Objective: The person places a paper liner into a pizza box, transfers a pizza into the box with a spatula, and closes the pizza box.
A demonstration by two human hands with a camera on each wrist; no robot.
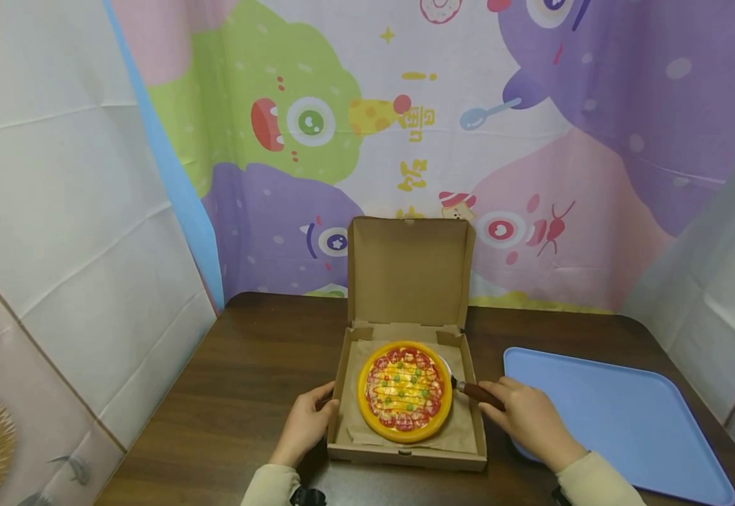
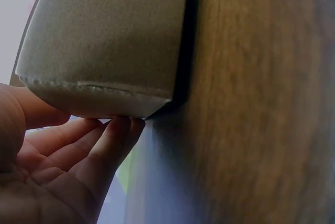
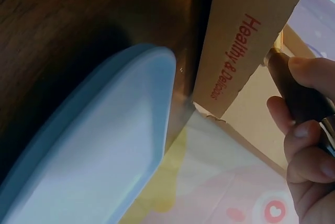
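A toy-like pizza (image 1: pixel 405 391) with a yellow rim lies inside an open cardboard box (image 1: pixel 408 458) lined with brown paper. My right hand (image 1: pixel 528 420) grips the dark brown handle (image 1: pixel 483 395) of a pizza server, also held in the right wrist view, with the handle (image 3: pixel 296 85) between thumb and fingers. Only a sliver of its metal blade shows at the pizza's right edge; the rest is hidden. On the box's left side, my left hand (image 1: pixel 306 424) rests its fingers against the outer wall. In the left wrist view, the fingertips (image 2: pixel 121 124) touch the box (image 2: pixel 110 35).
A light blue tray (image 1: pixel 627 414) lies to the right of the box, behind and beside my right hand. The box lid (image 1: pixel 410 270) stands upright at the back, near a cartoon-printed curtain (image 1: pixel 367 140). Everything is on a dark wooden table (image 1: pixel 228 393).
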